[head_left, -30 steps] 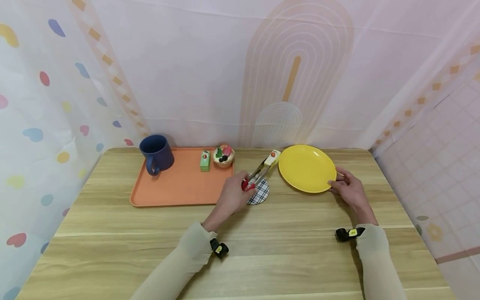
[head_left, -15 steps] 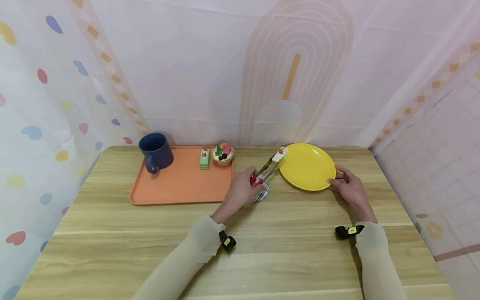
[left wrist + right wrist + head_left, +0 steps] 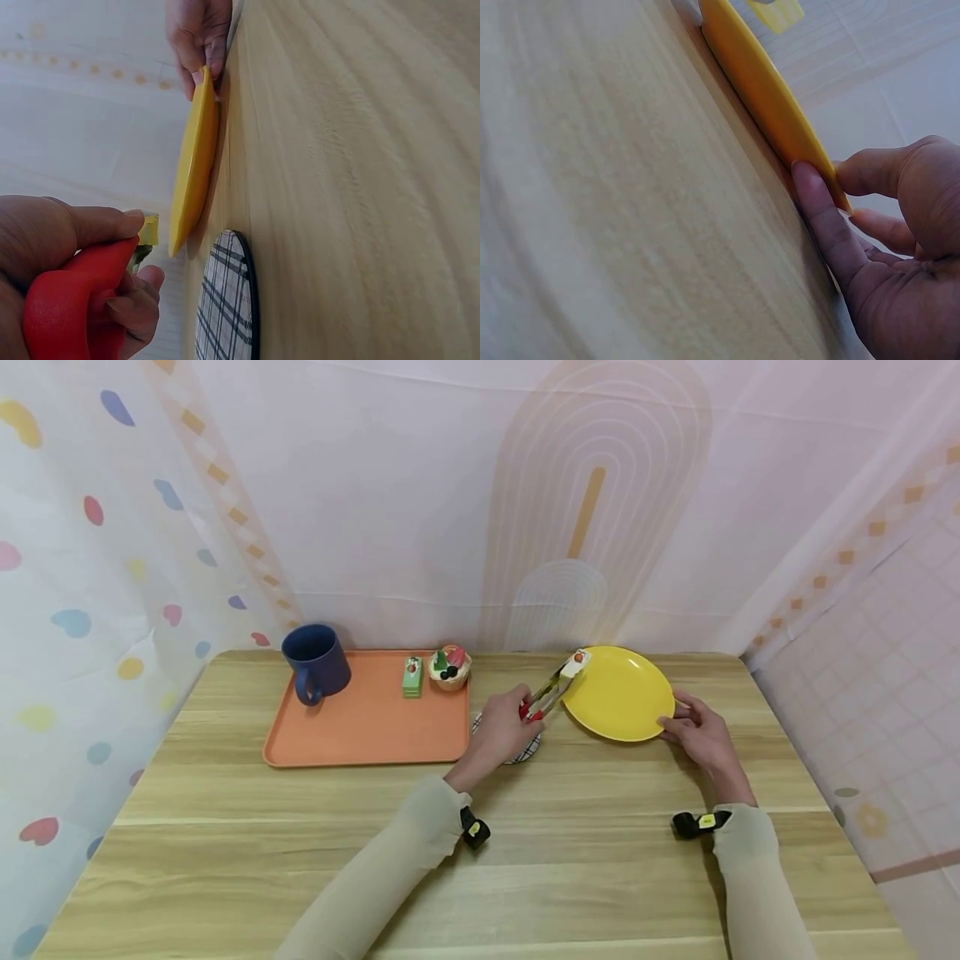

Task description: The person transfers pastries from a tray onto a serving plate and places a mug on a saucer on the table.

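My left hand (image 3: 501, 727) grips tongs (image 3: 546, 695) with red handles, seen large in the left wrist view. Between the tong tips is a small white and yellow cake slice (image 3: 576, 663) with a red fruit on top, held above the left edge of a yellow plate (image 3: 622, 702). My right hand (image 3: 701, 735) pinches the plate's right rim, thumb on one side and fingers on the other. In the right wrist view the plate (image 3: 769, 94) sits low over the table. A plaid round coaster (image 3: 227, 296) lies beneath the left hand, partly covered in the head view.
An orange tray (image 3: 360, 735) lies to the left on the wooden table (image 3: 585, 860). It bears a blue mug (image 3: 318, 664), a green cake slice (image 3: 412, 678) and a fruit-topped cupcake (image 3: 450, 668). A patterned curtain (image 3: 405, 510) hangs behind the table.
My left hand has moved right and slightly away from me, bringing the tongs and cake slice from beside the plate to above its left edge. The right hand and plate have stayed put.
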### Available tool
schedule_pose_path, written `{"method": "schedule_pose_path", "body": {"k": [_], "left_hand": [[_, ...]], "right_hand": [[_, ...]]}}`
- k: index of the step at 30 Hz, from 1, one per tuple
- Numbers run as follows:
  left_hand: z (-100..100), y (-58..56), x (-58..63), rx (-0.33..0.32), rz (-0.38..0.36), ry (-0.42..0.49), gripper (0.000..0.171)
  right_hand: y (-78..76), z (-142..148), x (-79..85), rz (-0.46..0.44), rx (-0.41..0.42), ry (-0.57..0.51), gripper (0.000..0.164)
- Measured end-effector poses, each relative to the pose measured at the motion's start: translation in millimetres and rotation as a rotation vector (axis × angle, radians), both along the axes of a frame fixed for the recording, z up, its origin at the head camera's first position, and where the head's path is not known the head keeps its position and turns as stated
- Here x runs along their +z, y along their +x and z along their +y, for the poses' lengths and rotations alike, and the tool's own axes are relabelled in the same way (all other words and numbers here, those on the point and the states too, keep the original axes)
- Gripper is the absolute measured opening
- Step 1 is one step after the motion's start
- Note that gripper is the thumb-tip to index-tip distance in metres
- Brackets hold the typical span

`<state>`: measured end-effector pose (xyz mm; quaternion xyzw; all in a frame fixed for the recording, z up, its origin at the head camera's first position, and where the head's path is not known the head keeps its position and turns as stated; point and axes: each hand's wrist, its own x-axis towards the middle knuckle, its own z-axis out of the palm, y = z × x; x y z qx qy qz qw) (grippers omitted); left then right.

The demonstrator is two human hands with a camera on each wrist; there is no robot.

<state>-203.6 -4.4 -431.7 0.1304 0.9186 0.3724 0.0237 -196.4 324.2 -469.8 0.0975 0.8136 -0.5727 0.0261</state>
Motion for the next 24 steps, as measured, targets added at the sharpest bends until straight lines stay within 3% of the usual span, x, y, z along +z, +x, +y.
{"method": "schedule_pose_path", "body": {"k": [24], "left_hand": [[25,-17.8,-2.5,0.007,-0.095,-0.026,0.025]], "right_hand": [[0.1,0,0.4,0.012,0.006,-0.009,0.069]]}}
